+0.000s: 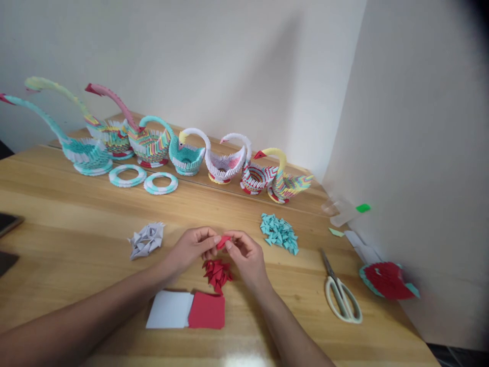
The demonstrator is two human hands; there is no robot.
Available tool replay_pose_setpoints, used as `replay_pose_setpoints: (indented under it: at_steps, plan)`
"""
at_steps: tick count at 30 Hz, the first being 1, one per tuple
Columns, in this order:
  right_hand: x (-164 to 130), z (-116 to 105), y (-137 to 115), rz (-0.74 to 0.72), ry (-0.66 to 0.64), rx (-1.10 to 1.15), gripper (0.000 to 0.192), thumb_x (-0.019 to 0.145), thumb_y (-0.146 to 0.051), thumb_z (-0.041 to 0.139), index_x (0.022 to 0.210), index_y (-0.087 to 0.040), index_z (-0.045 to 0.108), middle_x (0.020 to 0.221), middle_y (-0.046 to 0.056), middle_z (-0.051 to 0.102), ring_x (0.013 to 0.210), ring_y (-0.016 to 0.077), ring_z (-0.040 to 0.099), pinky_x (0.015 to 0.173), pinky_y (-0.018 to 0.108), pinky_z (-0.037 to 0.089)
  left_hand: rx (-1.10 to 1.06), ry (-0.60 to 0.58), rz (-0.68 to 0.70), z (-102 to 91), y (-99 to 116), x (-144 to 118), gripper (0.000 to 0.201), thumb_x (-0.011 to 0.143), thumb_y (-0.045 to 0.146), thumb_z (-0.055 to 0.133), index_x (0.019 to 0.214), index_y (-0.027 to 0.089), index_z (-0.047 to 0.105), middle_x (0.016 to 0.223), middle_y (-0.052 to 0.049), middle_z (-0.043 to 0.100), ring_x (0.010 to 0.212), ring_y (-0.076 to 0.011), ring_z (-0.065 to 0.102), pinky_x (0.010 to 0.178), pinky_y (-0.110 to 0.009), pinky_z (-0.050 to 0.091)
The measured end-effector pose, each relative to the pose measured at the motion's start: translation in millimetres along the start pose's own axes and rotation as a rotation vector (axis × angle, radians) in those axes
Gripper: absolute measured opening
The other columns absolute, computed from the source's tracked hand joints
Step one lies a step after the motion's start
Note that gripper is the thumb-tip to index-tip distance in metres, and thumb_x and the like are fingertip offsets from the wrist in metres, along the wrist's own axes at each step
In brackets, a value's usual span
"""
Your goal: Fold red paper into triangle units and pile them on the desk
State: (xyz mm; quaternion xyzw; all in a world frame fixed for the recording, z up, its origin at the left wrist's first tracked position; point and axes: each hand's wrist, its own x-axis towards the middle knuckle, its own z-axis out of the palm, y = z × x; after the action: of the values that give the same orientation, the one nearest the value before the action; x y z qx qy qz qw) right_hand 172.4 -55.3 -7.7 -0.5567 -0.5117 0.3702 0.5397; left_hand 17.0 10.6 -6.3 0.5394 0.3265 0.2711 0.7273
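Red paper is what both hands are busy with: a small folded red piece [223, 241] is pinched between the fingertips of the left hand [193, 247] and the right hand [246, 255], held just above the wooden desk [76, 214] near its middle. Each hand's grip is closed on that piece, thumb and forefinger pressed to it from either side, the other fingers curled loosely. Directly below the hands lies a small heap of folded red triangles [217, 272], and nearer the person sit a white paper stack [169, 309] and a red paper stack [207, 311], touching edge to edge. To the left of the hands is a heap of grey folded pieces [146, 239]; to the right, a heap of teal folded pieces [279, 233]. Further right a pair of scissors [341, 291] with pale handles lies flat, closed, and beyond it, by the wall, a round red and teal paper model [387, 280]. Along the far edge of the desk stands a row of paper swans [225, 165] in many colours, with two teal and white paper rings [143, 179] lying in front of the leftmost ones.
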Motion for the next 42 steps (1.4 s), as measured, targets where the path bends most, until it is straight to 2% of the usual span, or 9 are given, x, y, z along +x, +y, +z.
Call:
replay_pose_setpoints:
  at_steps: [8, 21, 25, 30, 34, 42]
  plan:
    - [0, -1, 1, 0.038, -0.019, 0.042, 0.022, 0.08, -0.035, 0.065, 0.095, -0.018, 0.07, 0.077, 0.003, 0.069, 0.068, 0.0159, 0.061, 0.066, 0.027, 0.05, -0.096, -0.048, -0.018, -2.4, -4, 0, 0.041, 0.071, 0.055, 0.069, 0.069, 0.015, 0.059, 0.059, 0.001, 0.058, 0.053, -0.0103, 0.049, 0.055, -0.023, 0.038]
    - [-1, -1, 2, 0.031, -0.008, 0.028, 0.019, 0.081, -0.033, 0.065, 0.091, -0.018, 0.071, 0.075, 0.002, 0.068, 0.066, 0.0148, 0.059, 0.064, 0.026, 0.048, 0.018, -0.014, 0.018, -0.5, -1, 0, 0.04, 0.071, 0.054, 0.067, 0.068, 0.016, 0.056, 0.057, 0.004, 0.054, 0.051, -0.0098, 0.047, 0.053, -0.023, 0.039]
    - [0, 0, 1, 0.023, 0.008, -0.001, 0.017, 0.08, -0.031, 0.065, 0.089, -0.018, 0.07, 0.072, 0.002, 0.068, 0.064, 0.0149, 0.059, 0.062, 0.025, 0.048, 0.134, 0.021, 0.097, 1.5, -2, -1, 0.031, 0.078, 0.046, 0.062, 0.07, 0.016, 0.056, 0.06, 0.003, 0.054, 0.055, -0.0113, 0.049, 0.056, -0.024, 0.04]
    - [0, 1, 1, -0.005, 0.021, -0.065, 0.014, 0.081, -0.027, 0.061, 0.088, -0.018, 0.069, 0.075, 0.003, 0.068, 0.068, 0.016, 0.06, 0.064, 0.026, 0.049, 0.446, 0.213, 0.311, 6.6, 2, -8, 0.015, 0.08, 0.03, 0.064, 0.09, 0.019, 0.061, 0.082, -0.002, 0.066, 0.075, -0.0173, 0.059, 0.07, -0.027, 0.044]
    - [-1, 2, 1, -0.05, 0.038, -0.15, 0.013, 0.08, -0.023, 0.059, 0.088, -0.019, 0.068, 0.075, 0.002, 0.066, 0.067, 0.0156, 0.059, 0.064, 0.025, 0.048, 0.642, 0.21, 0.468, 7.9, 2, -12, 0.006, 0.08, 0.023, 0.064, 0.087, 0.022, 0.064, 0.087, -0.003, 0.07, 0.082, -0.02, 0.061, 0.076, -0.03, 0.044]
    - [-7, 5, -8, -0.161, 0.064, -0.314, 0.016, 0.079, -0.015, 0.055, 0.091, -0.019, 0.064, 0.08, 0.002, 0.065, 0.072, 0.016, 0.06, 0.07, 0.026, 0.048, 0.796, 0.242, 0.507, 8.7, -4, -14, 0.018, 0.083, 0.018, 0.059, 0.099, 0.024, 0.064, 0.099, -0.004, 0.072, 0.09, -0.0208, 0.064, 0.082, -0.03, 0.046]
